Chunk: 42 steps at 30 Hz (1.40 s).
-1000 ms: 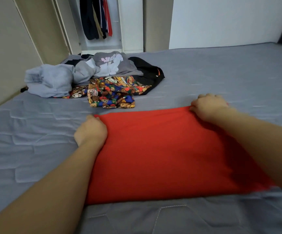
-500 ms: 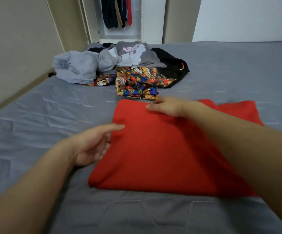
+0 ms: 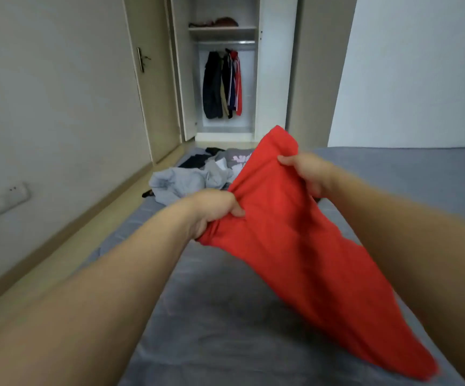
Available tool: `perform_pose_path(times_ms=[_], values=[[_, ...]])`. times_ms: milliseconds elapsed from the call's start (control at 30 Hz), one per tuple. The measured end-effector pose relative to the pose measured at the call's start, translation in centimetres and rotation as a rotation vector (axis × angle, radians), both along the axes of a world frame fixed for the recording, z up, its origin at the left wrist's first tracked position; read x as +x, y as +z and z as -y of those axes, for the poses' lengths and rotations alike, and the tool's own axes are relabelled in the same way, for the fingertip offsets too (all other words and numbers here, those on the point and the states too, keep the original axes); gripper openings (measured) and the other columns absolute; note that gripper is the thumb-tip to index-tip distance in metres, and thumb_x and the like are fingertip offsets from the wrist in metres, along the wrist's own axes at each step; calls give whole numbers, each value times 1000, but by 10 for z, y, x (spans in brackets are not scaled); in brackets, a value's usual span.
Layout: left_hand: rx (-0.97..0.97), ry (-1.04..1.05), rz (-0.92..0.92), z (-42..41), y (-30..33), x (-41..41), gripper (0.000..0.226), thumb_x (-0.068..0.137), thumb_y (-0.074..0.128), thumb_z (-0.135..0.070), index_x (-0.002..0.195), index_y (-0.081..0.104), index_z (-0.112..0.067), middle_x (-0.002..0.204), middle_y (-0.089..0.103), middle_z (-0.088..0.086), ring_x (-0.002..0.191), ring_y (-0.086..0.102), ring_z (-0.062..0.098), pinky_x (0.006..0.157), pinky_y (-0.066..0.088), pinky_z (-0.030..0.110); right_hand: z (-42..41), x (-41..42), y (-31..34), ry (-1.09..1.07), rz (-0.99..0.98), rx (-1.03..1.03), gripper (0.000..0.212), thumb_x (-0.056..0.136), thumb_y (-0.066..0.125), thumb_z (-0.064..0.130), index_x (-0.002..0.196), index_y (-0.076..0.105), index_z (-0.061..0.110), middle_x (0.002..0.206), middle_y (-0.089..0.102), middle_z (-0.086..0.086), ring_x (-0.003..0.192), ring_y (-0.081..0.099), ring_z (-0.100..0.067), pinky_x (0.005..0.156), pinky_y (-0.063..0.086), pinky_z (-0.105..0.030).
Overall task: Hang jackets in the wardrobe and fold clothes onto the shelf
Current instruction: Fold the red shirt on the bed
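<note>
A folded red garment [image 3: 289,235] hangs tilted above the grey bed [image 3: 225,316], lifted off the mattress. My left hand [image 3: 214,210] grips its left edge, fingers curled under the cloth. My right hand [image 3: 306,174] holds its upper right edge with the thumb on top. Beyond it a pile of unfolded clothes [image 3: 192,176] lies at the bed's far end, partly hidden by the red garment. The open wardrobe [image 3: 270,79] stands past the bed, with several dark and red jackets [image 3: 223,84] on its rail and a shelf [image 3: 223,29] above holding a dark folded item.
A closed door [image 3: 156,93] with a handle is left of the wardrobe. The left wall carries a socket strip [image 3: 2,201]. A strip of wooden floor [image 3: 92,227] runs between wall and bed. A white wall stands to the right.
The red garment lay flat on the bed with my hands on it; both hands have now gripped it and raised it. My view has lifted toward the wardrobe.
</note>
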<state>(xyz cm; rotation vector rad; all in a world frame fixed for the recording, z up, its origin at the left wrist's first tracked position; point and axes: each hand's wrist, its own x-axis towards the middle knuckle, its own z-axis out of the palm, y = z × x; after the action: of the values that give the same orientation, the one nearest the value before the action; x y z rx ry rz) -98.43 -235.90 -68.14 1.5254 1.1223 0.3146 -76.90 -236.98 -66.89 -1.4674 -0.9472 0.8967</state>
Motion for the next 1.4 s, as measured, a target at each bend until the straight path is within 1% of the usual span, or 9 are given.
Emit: perform_pose_path(times_ms=[200,367,567,700,800,933,1100,1267,1400], values=[[672,-14,-141,49,176,-3,25,74,72,-12,98,70,-7,88,70,11,75,68,29,69,56,33,51,-10,126,-112,-368,489,17,85,37,18,85,54,15,68,64,-1,61,61,-18,58,52,-23],[709,-212,-248,133,227,17,33,72,72,-10,105,69,-4,94,73,20,85,71,40,74,57,47,123,-1,150,-182,-582,723,20,84,33,18,96,47,11,100,57,-15,93,56,-30,93,47,-42],[258,-606,-493,215,138,72,29,85,70,-12,112,67,-1,100,72,21,90,70,38,85,55,55,225,32,35,-399,-760,685,19,76,33,10,64,46,17,50,56,0,48,57,-21,52,48,-23],[67,-761,-594,265,5,98,37,89,67,-13,122,61,2,113,67,23,101,65,39,96,46,60,284,60,-98,-640,-753,416,35,97,37,23,64,46,20,47,53,7,58,49,-16,57,42,-26],[-73,-792,-563,291,-75,98,27,92,62,-8,118,61,-5,88,66,13,73,61,25,96,45,53,305,63,-176,-643,-684,222,36,101,37,31,75,57,15,60,62,-1,62,57,-19,68,49,-30],[-96,-727,-484,266,-91,82,32,89,65,-9,120,63,-2,109,68,19,96,65,35,102,43,56,287,69,-175,-610,-314,49,26,96,38,17,79,57,13,67,52,-11,72,47,-22,66,44,-42],[7,-481,-467,170,-68,37,26,82,74,-11,106,69,-3,106,71,19,103,66,40,94,50,56,200,39,-126,-386,253,33,27,93,43,12,66,42,18,61,41,1,55,36,-13,42,27,-22],[368,-165,-697,79,-112,-15,40,89,66,-38,112,67,-5,120,65,18,107,63,33,78,47,30,99,5,-158,-186,727,-204,32,100,43,26,129,50,12,128,56,-17,119,51,-32,99,40,-37],[658,37,-668,73,-210,-32,46,101,37,-42,108,69,-10,114,68,16,105,64,32,81,47,31,74,2,-227,-270,1084,-513,44,100,38,44,135,46,20,135,44,-20,126,39,-38,105,29,-44]])
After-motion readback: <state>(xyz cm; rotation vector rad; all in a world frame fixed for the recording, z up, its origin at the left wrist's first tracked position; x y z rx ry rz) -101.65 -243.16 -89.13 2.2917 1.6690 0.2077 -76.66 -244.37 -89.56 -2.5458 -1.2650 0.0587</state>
